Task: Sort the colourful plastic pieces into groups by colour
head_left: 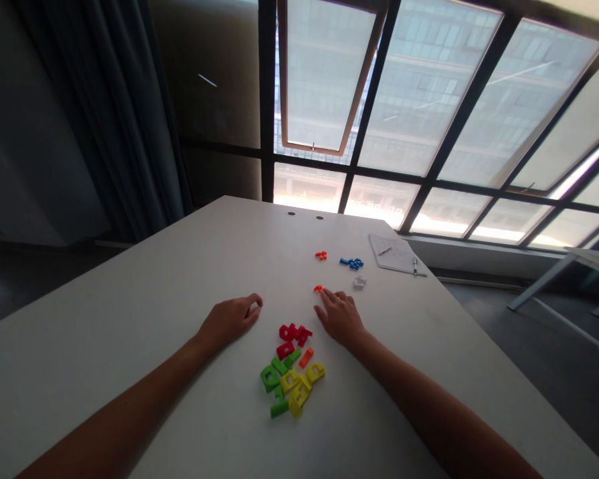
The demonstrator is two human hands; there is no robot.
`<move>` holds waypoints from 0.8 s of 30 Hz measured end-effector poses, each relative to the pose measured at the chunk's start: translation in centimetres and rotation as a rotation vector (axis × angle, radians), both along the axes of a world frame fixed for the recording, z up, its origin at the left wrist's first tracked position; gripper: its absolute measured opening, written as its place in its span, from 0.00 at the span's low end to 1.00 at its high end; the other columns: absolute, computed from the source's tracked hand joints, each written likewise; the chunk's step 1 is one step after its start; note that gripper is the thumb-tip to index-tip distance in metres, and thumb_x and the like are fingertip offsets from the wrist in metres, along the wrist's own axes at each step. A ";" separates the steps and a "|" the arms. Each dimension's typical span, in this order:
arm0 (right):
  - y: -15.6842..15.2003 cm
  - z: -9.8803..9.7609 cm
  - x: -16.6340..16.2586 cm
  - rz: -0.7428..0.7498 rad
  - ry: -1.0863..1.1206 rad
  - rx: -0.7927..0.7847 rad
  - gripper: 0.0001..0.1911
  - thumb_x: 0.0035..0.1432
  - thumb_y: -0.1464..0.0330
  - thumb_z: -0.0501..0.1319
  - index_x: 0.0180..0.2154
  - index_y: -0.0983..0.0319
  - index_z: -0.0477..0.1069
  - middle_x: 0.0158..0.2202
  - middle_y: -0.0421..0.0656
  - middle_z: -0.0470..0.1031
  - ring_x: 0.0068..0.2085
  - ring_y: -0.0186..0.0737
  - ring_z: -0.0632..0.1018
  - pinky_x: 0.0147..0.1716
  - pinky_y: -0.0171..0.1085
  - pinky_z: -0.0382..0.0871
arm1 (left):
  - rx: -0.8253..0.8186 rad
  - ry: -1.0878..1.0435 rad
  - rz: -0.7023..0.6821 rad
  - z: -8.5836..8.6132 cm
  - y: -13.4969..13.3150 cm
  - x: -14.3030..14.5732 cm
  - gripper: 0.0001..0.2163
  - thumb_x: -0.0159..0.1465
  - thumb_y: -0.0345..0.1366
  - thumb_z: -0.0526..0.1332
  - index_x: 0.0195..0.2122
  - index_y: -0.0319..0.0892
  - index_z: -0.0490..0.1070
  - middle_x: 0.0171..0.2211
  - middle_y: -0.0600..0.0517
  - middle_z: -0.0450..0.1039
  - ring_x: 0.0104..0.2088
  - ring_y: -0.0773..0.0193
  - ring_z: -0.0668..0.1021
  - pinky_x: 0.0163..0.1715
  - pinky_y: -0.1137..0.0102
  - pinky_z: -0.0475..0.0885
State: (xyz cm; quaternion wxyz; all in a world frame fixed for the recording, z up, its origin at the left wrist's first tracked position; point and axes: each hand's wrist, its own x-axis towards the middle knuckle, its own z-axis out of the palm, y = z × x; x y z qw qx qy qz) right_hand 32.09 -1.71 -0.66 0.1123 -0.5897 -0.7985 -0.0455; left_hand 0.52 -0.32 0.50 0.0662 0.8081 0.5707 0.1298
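The head-worn camera looks forward and down along the table [190,266], with the left hand [229,319] and right hand [341,318] near below and windows [424,86] well beyond.

Notebook [398,261] with pens [415,267], dark curtain [112,120], framed windows [414,100] — at right, apparently another table [592,261]

Red pieces [285,350], green pieces [279,409] and yellow pieces [297,407] at the lower centre look like smooth plastic, more matt than shiny – the orange piece [306,358] beside them too. The blue pieces [352,263], right of centre, also look plastic. The table [190,266] is smooth, with a soft satin sheen. Paper [398,256] lies at centre right. Upper left, the curtain [104,113] is matt, folded cloth; across the top, glass panes [424,80] sit in dark, metal-looking bars [267,100] – smooth and faintly reflective.
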 end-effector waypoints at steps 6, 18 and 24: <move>7.4 -0.5 -2.1 -0.169 0.032 -0.064 0.32 0.73 0.51 0.45 0.71 0.59 0.57 0.72 0.51 0.57 0.63 0.56 0.65 0.58 0.51 0.58 | -0.006 -0.010 0.003 -0.1 0.0 0.0 0.10 0.69 0.43 0.53 0.46 0.52 0.72 0.34 0.55 0.79 0.32 0.61 0.78 0.31 0.70 0.61; 14.0 -0.9 -3.4 -0.392 0.079 -0.115 0.32 0.72 0.51 0.44 0.70 0.56 0.57 0.69 0.54 0.58 0.63 0.58 0.62 0.57 0.52 0.54 | -0.019 -0.018 -0.003 0.0 0.0 -0.1 0.09 0.69 0.43 0.54 0.46 0.52 0.72 0.32 0.56 0.78 0.31 0.62 0.78 0.31 0.70 0.61; 14.7 -0.9 -3.3 -0.420 0.097 -0.128 0.33 0.72 0.51 0.45 0.72 0.57 0.54 0.68 0.56 0.61 0.63 0.59 0.62 0.57 0.54 0.54 | -0.024 -0.020 0.006 -0.1 0.0 -0.1 0.10 0.69 0.43 0.54 0.46 0.52 0.73 0.31 0.56 0.78 0.31 0.62 0.77 0.31 0.70 0.61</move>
